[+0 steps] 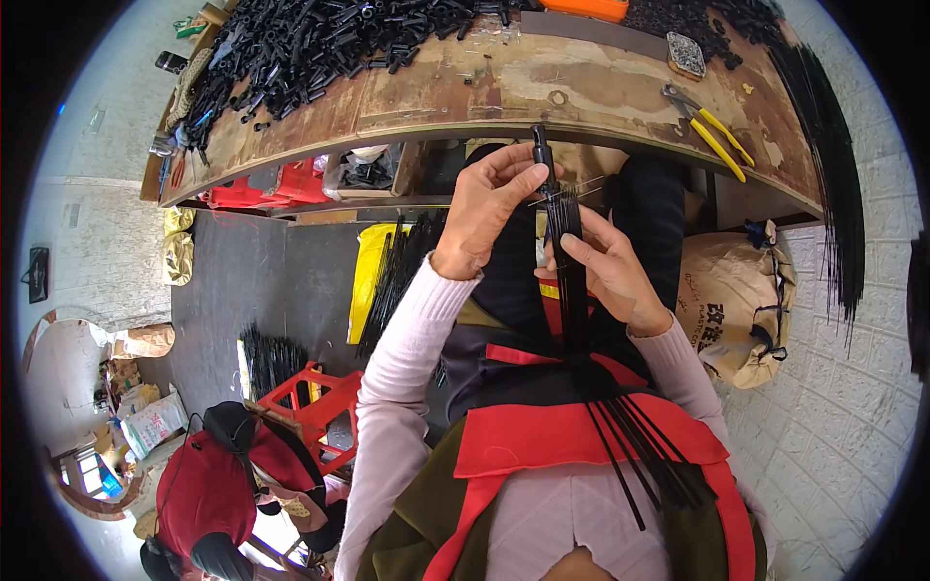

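Observation:
In front of my waist, just off the table's near edge, a bundle of thin black rods [573, 300] that looks like umbrella ribs runs down toward my lap. Its upper end joins a short black tube [541, 145], pinched between the thumb and fingers of my left hand [492, 205]. Lower down, my right hand [615, 269] is closed round the bundle, its thumb across the front. A few thin spokes [588, 187] stick out sideways between the two hands. The loose lower ends of the rods fan out over my red-and-dark apron [523, 436].
The wooden table [426, 97] carries a heap of black tubular parts [300, 58], yellow-handled pliers [717, 140], a small tray of metal bits [686, 55] and an orange container [591, 8]. Long black rods [823, 174] hang over its right edge. A sack [727, 300] stands at right, a red stool [315, 407] at left.

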Tool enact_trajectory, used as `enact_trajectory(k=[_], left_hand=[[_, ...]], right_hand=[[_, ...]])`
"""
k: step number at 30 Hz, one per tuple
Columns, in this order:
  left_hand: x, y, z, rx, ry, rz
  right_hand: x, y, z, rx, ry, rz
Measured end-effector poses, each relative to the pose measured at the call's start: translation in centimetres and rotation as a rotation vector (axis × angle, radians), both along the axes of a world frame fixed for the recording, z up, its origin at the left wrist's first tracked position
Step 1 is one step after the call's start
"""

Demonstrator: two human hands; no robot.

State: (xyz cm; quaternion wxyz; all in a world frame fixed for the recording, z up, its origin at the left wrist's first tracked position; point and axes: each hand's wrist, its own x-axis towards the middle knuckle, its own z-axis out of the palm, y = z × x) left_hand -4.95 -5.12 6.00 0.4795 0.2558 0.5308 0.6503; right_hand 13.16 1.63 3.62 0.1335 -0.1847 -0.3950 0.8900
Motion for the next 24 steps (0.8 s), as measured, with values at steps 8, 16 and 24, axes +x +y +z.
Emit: enact_trajectory(k=[8, 16, 24], left_hand=[[0.1, -0.7, 0.0, 0.019, -0.073, -0.071], [1.5, -1.8, 0.2, 0.127, -0.093, 0.068], [2.4, -2.0, 0.8, 0.110, 0.074, 0.158]], right_hand=[[0.0, -0.1, 0.2, -0.005, 0.002, -0.001], [0.0, 0.0, 0.1, 0.048, -0.018, -0.024], [0.0, -0.3, 0.2, 0.038, 0.005, -0.018]])
